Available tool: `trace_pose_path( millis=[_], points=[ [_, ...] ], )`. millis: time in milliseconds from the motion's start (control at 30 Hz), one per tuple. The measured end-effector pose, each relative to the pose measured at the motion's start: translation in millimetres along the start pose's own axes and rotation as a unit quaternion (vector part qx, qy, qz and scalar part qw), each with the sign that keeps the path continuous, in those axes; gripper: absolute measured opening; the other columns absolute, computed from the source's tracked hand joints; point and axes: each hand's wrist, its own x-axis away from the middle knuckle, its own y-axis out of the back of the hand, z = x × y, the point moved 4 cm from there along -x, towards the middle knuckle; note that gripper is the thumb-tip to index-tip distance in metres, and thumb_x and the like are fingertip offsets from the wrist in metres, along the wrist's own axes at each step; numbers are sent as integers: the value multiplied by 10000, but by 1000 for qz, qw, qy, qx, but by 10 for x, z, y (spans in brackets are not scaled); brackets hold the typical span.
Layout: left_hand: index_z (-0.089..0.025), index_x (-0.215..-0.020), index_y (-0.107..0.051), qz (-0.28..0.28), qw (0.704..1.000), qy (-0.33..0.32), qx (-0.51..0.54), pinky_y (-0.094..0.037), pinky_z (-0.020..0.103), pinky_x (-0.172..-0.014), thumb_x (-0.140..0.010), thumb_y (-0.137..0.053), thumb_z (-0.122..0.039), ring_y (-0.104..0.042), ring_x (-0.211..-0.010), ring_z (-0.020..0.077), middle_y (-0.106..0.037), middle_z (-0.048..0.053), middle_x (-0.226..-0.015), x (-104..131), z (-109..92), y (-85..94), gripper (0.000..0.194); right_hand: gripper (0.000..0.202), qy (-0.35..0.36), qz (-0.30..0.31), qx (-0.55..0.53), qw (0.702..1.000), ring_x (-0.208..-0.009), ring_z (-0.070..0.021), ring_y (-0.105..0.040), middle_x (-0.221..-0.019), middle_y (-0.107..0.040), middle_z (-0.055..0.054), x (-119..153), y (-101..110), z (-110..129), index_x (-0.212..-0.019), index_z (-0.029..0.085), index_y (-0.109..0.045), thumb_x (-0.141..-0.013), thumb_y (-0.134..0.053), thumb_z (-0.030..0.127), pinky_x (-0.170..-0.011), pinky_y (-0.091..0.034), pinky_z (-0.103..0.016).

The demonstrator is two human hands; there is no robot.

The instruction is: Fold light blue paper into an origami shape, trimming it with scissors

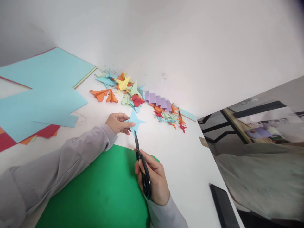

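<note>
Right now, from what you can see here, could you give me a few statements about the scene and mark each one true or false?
1. The right hand holds the scissors. True.
2. The left hand holds a red star. False: it holds a blue star.
3. The purple paper is folded in pleats. True.
4. The scissors point away from the held star. False: their blades point toward it.
5. In the picture, the black slab lies left of the green sheet. False: it lies to the sheet's right.
6. Both sleeves are grey. True.
</note>
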Motion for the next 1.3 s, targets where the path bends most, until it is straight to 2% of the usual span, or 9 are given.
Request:
trace_pose_path(
  millis=[567,1300],
  points=[
    [-107,-594,-507,-6,1000,-21,-6,-465,217,-289,-281,-847,-205,-524,-331,96,-547,-50,-476,18,1,-4,472,485,4,-6,6,1000,-300,-44,-371,-508,-539,41,-10,41,-23,-1132,152,-602,-700,-675,360,-264,-262,-170],
    [-105,-589,-513,-15,999,-30,8,-503,217,-317,-289,-843,-184,-522,-344,78,-536,-62,-476,27,-6,-5,452,497,-4,-12,7,1000,-282,-48,-381,-487,-536,51,-27,33,-29,-1112,156,-615,-674,-690,380,-251,-291,-173]
  ],
)
